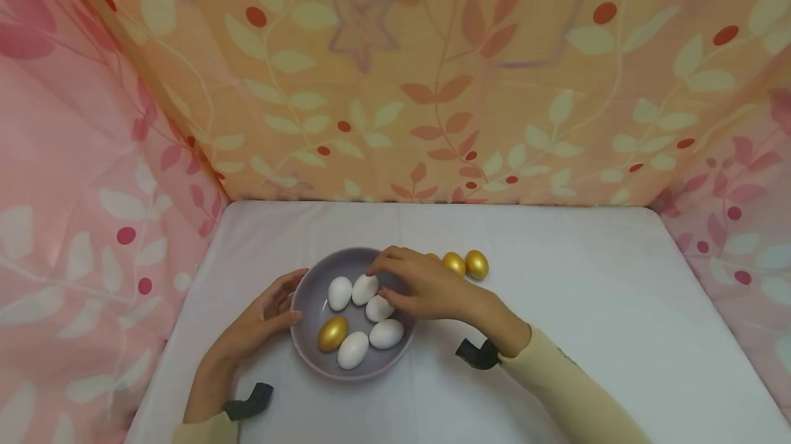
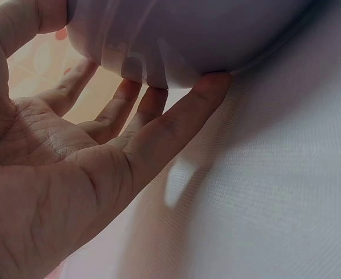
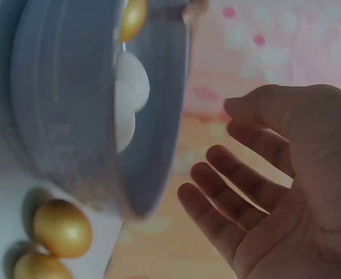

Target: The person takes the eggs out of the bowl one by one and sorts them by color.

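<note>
- Five white eggs (image 1: pixel 353 350), one gold egg (image 1: pixel 332 333) in bowl (image 1: pixel 309 307): smooth, likely slippery (possibly fragile); pinch around middle.
- Left hand (image 1: pixel 259 324): straight fingers steadying bowl's side.
- Right hand (image 1: pixel 426 286): fingers loosely apart, empty, above the eggs.

Bowl (image 1: pixel 312 307) sits left of centre on white surface (image 1: pixel 587 334), six eggs inside. Left hand (image 1: pixel 259 324) blocks bowl's left rim, fingers against its outer wall. Right hand (image 1: pixel 426 286) covers bowl's far-right rim, fingers loose over eggs. Gold eggs (image 1: pixel 476 264) on surface just behind right hand. Curtain walls (image 1: pixel 432 87) close back and both sides. Right half of surface open; front edge open between forearms.
</note>
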Demonstrator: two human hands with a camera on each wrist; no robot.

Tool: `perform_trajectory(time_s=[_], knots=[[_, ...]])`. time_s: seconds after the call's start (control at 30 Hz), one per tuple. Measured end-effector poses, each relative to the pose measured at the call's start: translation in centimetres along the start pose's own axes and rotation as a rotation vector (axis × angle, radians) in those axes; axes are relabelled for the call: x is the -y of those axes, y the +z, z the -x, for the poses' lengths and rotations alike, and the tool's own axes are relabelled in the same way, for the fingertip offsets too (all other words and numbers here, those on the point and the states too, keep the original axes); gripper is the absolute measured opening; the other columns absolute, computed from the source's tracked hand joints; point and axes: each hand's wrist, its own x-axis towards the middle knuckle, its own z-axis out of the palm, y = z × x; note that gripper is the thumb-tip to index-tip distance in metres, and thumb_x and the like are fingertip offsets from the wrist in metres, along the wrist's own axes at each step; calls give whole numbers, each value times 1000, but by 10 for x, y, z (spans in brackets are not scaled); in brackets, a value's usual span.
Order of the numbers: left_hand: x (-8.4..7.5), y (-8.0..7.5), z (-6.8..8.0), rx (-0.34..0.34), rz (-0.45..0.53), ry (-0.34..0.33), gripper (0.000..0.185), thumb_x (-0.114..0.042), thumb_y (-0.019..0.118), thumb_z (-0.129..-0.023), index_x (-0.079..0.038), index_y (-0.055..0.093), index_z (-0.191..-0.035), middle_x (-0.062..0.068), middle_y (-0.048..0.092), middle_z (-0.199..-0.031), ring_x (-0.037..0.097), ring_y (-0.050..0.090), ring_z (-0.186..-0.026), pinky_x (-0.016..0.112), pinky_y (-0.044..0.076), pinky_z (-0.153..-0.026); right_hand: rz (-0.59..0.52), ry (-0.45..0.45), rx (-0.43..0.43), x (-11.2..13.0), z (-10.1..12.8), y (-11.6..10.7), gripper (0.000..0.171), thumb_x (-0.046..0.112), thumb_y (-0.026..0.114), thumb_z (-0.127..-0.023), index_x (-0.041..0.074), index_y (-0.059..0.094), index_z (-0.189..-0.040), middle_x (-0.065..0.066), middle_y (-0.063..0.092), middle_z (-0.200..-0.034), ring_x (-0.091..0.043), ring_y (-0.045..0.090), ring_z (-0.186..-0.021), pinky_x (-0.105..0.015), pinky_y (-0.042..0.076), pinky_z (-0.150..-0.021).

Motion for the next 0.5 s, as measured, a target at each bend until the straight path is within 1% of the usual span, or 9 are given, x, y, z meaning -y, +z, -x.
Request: perform_trajectory(time_s=[0.13, 0.2, 0.27, 0.3, 0.43, 0.5], knots=[[-1, 0, 2, -9, 6, 3, 71, 0, 59, -103, -12, 28, -165, 5, 41, -163, 2, 55, -140, 20, 51, -105, 66, -64, 153, 17, -24, 10, 32, 17, 68, -100, 16, 69, -132, -1, 66, -132, -17, 63, -121, -31, 54, -100], [-2, 0, 2, -5, 12, 3, 70, -1, 59, -103, -12, 28, -165, 5, 41, -162, 2, 55, -140, 20, 50, -106, 99, -109, 202, 23, -33, 15, 31, 17, 68, -100, 17, 70, -131, 0, 67, -132, -14, 63, -120, -27, 54, -100], [-2, 0, 2, 5, 16, 4, 70, -1, 58, -104, -12, 27, -166, 4, 42, -162, 3, 55, -140, 20, 50, -106, 136, -149, 232, 28, -42, 20, 31, 15, 68, -99, 17, 71, -130, 1, 67, -131, -12, 63, -120, -25, 52, -102], [-2, 0, 2, 9, 14, 7, 70, -1, 58, -104, -13, 27, -166, 4, 42, -162, 3, 55, -141, 20, 50, -106, 160, -164, 239, 30, -46, 22, 31, 15, 68, -99, 17, 71, -129, 1, 68, -130, -11, 63, -119, -25, 53, -101], [-1, 0, 0, 27, 4, 21, 69, -1, 58, -105, -12, 28, -166, 3, 44, -160, 4, 54, -141, 20, 49, -107, 232, -188, 292, 37, -60, 29, 32, 15, 70, -98, 18, 72, -129, 2, 69, -129, -11, 65, -120, -25, 53, -100], [-1, 0, -1, 31, -6, 29, 69, -1, 57, -105, -12, 28, -166, 4, 44, -160, 4, 54, -141, 19, 48, -107, 244, -199, 334, 40, -66, 33, 33, 14, 70, -98, 19, 73, -130, 3, 70, -129, -10, 66, -118, -23, 54, -97]])
